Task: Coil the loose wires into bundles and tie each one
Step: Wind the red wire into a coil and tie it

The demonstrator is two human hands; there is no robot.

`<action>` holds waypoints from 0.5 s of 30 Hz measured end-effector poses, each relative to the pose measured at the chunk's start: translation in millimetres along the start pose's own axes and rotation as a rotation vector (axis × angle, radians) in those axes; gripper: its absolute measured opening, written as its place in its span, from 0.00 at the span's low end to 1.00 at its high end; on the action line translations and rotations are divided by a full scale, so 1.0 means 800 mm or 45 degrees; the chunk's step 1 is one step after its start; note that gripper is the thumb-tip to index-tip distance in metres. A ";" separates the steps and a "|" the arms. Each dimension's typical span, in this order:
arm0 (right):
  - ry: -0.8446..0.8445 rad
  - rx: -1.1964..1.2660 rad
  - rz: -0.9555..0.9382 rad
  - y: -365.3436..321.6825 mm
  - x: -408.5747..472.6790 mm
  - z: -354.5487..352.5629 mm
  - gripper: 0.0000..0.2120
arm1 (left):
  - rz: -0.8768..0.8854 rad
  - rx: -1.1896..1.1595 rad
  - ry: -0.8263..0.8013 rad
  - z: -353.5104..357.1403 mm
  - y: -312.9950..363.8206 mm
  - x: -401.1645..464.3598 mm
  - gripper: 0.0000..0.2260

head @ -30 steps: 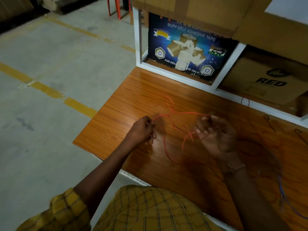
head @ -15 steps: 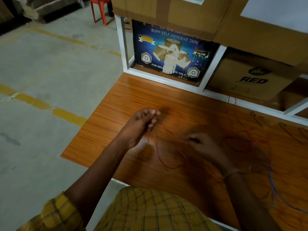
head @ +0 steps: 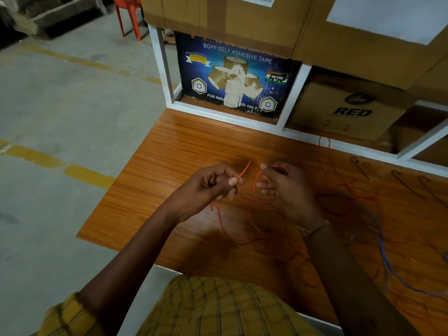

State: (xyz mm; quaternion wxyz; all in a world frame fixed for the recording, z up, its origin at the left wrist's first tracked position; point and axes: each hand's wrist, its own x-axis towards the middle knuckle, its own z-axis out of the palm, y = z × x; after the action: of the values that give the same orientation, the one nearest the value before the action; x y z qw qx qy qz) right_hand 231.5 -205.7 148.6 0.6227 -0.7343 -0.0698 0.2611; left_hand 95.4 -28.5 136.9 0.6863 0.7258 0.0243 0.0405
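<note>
Two hands: both are up over the wooden table (head: 174, 146), busy on one thin red wire (head: 221, 224).
Left hand (head: 206, 190): thumb and forefinger pinched tight on the red wire, a short free end poking up past the fingertips.
Right hand (head: 286, 190): fingers curled, a small loop of the same wire riding over them near the thumb; it looks like a grasp, though blur hides exactly how firm.
Red wire: from the left pinch it hangs down to the table, sweeps in a slack arc below both hands and climbs to the right.
Stage: my read is that coiling has only begun, with one loop formed and no tie yet.
Tangle risk: more loose red wires (head: 358, 202) and a blue wire (head: 385, 258) lie close on the right, so pulling slack could drag them in.
Slip risk: springy thin wire may pop off the right fingers if tension drops.
Edge risk: that slack arc lies near the table's front edge and could slide off.
</note>
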 end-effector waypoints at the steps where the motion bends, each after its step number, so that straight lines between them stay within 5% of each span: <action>1: -0.012 0.005 -0.035 0.000 0.000 -0.001 0.06 | -0.011 -0.014 0.009 0.001 -0.002 0.000 0.09; 4: -0.089 -0.145 -0.258 0.003 -0.002 -0.009 0.08 | -0.100 -0.257 0.166 0.000 -0.006 0.005 0.09; 9: -0.503 -0.379 -0.435 0.023 -0.005 -0.018 0.04 | -0.156 -1.248 0.347 -0.003 0.002 0.033 0.12; 15: -0.707 -0.086 -0.142 0.042 -0.029 -0.007 0.07 | 0.119 -1.535 0.312 -0.001 0.004 0.069 0.18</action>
State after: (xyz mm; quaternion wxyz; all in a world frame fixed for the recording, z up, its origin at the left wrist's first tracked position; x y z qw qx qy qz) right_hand 206.9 -228.1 123.7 0.5684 -0.6500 -0.2867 0.4150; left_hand 150.2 -23.0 141.4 0.9655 0.2006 0.0441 0.1602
